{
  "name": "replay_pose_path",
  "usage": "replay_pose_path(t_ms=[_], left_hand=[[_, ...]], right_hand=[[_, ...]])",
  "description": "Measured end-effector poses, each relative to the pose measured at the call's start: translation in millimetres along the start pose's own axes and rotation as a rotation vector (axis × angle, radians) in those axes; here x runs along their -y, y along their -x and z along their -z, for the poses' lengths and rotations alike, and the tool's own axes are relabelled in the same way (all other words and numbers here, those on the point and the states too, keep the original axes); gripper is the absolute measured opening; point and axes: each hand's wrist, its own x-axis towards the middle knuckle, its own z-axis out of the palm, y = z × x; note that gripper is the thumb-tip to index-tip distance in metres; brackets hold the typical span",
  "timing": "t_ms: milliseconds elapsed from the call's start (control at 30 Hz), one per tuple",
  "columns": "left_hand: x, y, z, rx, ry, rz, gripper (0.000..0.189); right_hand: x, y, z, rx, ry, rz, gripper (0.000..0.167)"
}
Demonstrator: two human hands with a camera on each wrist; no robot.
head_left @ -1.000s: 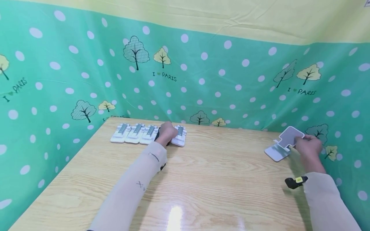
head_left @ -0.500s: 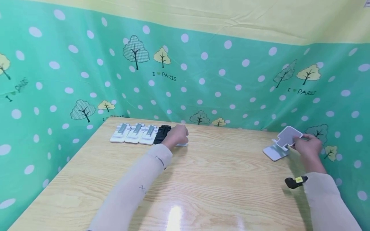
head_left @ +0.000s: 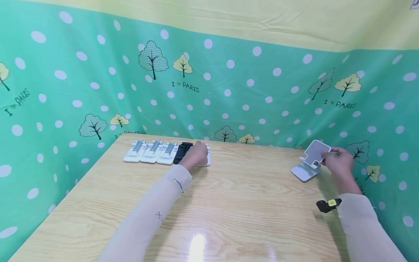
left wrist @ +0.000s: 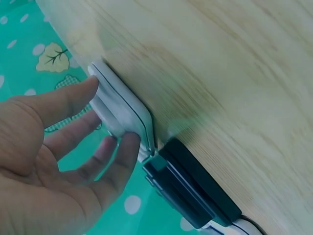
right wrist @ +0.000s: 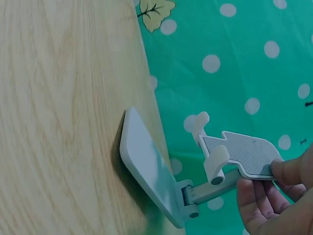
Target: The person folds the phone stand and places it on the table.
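At the back of the table, my left hand (head_left: 197, 154) grips a folded white phone stand (left wrist: 122, 105) at the end of a row. Its thumb lies on one edge and fingertips on the other, and in the head view the hand covers most of the stand. A folded black phone stand (head_left: 182, 153) (left wrist: 188, 178) lies directly beside it. On the right, my right hand (head_left: 340, 165) (right wrist: 276, 196) pinches the tilted upper plate of an unfolded white phone stand (head_left: 316, 153) (right wrist: 151, 164). That stand's arm is raised, and its flat base is at the tabletop.
Several more folded white phone stands (head_left: 150, 153) continue the row to the left of the black one. A green dotted curtain (head_left: 262, 98) hangs along the back and sides of the wooden table (head_left: 248, 203).
My left hand has shifted rightward from between the black stand and the end white stand onto that white stand. My right hand has brought the unfolded stand a little to the left.
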Motion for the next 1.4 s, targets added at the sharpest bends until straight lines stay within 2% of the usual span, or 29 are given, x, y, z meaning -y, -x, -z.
replay_pose_path(t_ms=[133,267,467,800,1000,1167,1267,1400], left_hand=[[2.3,-1.1,0.5,0.023,0.011,0.002,0.021],[5.7,-1.5,1.0,0.045,0.029,-0.010,0.030],[10.7,2.1,3.9,0.059,0.064,-0.001,0.040],[14.8,1.8,6.5,0.058,0.041,-0.007,0.040],[14.4,0.1,10.8,-0.011,0.064,-0.067,0.044],[7.5,1.4,11.7,-0.084,0.143,-0.160,0.038],[1.0,2.8,11.2,-0.100,0.206,-0.213,0.037],[-6.8,0.0,7.1,-0.118,0.272,-0.246,0.037]], right_hand=[[7,4.9,-6,0.003,-0.033,0.043,0.045],[14,9.5,-13,0.017,-0.042,0.051,0.037],[28,17.8,-25,0.040,-0.054,0.085,0.034],[52,33.9,-49,0.094,-0.030,0.140,0.047],[66,42.5,-64,0.119,-0.050,0.207,0.040],[78,50.5,-77,0.160,-0.054,0.237,0.038],[85,55.1,-85,0.176,-0.063,0.247,0.037],[94,61.7,-98,0.198,-0.083,0.262,0.037]])
